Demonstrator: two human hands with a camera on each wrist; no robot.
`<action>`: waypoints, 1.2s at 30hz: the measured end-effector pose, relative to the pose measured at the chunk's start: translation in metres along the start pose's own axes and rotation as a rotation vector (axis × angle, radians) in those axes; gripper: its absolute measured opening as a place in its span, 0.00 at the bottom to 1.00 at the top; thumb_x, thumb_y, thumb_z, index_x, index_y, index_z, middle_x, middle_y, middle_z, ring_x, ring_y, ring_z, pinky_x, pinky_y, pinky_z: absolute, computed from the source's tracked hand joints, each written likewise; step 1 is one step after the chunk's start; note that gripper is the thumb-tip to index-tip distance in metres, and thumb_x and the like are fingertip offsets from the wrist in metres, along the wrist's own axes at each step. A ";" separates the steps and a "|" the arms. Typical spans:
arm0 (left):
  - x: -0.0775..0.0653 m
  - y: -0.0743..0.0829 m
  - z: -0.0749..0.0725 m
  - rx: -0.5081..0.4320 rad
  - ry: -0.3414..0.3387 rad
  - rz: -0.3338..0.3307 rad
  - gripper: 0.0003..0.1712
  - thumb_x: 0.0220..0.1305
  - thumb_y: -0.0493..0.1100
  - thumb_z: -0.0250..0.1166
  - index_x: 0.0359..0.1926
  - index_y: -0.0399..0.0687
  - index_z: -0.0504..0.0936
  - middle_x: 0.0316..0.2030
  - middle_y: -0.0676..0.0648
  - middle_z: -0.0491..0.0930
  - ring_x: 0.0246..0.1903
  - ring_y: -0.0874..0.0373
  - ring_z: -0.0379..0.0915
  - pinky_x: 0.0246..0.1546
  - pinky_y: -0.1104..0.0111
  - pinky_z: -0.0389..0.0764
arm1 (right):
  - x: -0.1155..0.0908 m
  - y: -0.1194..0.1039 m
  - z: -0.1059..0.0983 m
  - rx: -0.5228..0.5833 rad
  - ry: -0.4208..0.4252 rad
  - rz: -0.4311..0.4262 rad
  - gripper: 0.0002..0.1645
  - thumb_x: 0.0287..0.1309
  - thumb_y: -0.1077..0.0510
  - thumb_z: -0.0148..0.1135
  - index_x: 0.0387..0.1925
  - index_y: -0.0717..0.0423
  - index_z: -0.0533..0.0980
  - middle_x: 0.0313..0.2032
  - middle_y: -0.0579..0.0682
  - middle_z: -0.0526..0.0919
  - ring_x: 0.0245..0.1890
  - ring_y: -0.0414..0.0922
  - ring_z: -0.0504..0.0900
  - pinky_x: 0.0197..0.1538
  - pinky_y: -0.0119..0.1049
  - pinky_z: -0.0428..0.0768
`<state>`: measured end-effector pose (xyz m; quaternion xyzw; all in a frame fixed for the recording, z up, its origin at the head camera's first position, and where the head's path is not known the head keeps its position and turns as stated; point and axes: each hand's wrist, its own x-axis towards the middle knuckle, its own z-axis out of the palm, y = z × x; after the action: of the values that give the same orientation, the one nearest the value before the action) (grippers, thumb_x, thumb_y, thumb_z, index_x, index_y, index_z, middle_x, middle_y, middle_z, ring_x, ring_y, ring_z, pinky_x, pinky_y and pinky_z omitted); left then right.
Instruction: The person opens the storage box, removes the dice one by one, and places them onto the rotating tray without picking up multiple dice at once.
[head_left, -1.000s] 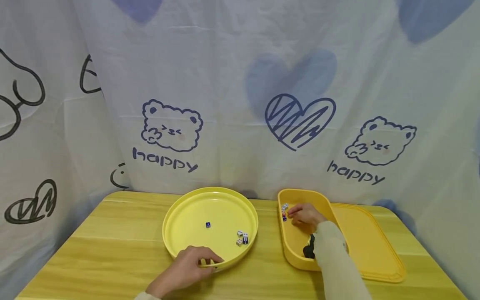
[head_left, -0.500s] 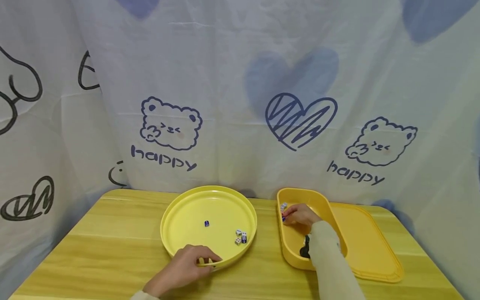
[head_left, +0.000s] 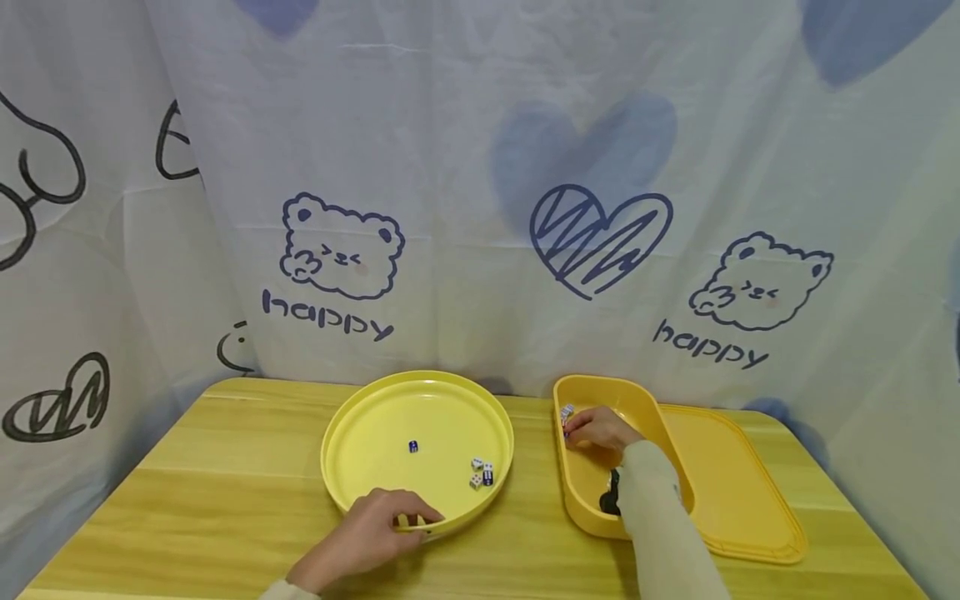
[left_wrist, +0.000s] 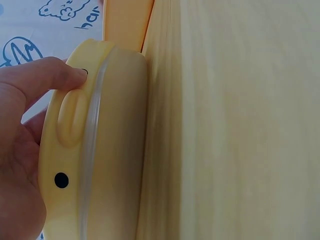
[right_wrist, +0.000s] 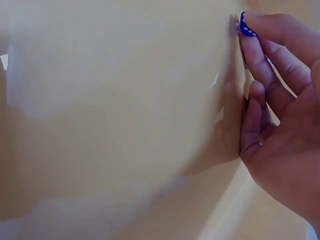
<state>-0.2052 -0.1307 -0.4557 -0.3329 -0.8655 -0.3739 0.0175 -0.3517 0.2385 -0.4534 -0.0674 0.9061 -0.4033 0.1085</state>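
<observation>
Wooden tabletop (head_left: 225, 500) carries our work: our right hand (head_left: 600, 429) pinches a blue die (right_wrist: 246, 26) inside the oval bin (head_left: 592, 517), where more dice (head_left: 567, 412) wait; our left hand (head_left: 375, 533) grips the round tray (head_left: 360, 433), which already holds four dice (head_left: 480, 472).

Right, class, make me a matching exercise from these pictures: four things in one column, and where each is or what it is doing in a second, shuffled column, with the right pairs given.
Things:
1. left hand
2. right hand
3. round yellow tray
4. blue die

States:
A. pinched at the right hand's fingertips
B. holds four dice on its floor
C. grips the round tray's near rim
D. reaches inside the deep yellow bin

Pairs: 1-C, 2-D, 3-B, 4-A
</observation>
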 end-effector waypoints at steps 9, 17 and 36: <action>0.000 0.002 0.001 -0.016 -0.002 -0.018 0.12 0.56 0.36 0.68 0.42 0.52 0.88 0.31 0.62 0.80 0.28 0.72 0.69 0.26 0.73 0.71 | -0.007 0.000 -0.002 0.059 0.037 0.007 0.13 0.53 0.63 0.68 0.39 0.68 0.81 0.38 0.53 0.82 0.39 0.48 0.72 0.47 0.37 0.68; -0.001 0.002 0.005 -0.020 -0.007 -0.029 0.11 0.56 0.37 0.68 0.41 0.52 0.88 0.32 0.62 0.80 0.29 0.71 0.69 0.27 0.73 0.72 | -0.009 0.003 -0.005 0.132 0.053 0.084 0.11 0.51 0.61 0.70 0.36 0.65 0.82 0.32 0.48 0.78 0.33 0.45 0.70 0.37 0.34 0.68; -0.002 0.005 0.001 -0.024 -0.005 -0.039 0.11 0.57 0.37 0.68 0.42 0.51 0.88 0.31 0.62 0.80 0.28 0.71 0.69 0.27 0.73 0.72 | -0.026 -0.033 -0.038 0.170 0.105 -0.078 0.11 0.60 0.62 0.62 0.41 0.68 0.77 0.39 0.53 0.81 0.46 0.59 0.75 0.55 0.51 0.73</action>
<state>-0.2002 -0.1288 -0.4541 -0.3170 -0.8673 -0.3837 0.0038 -0.3350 0.2490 -0.4004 -0.0720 0.8696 -0.4859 0.0502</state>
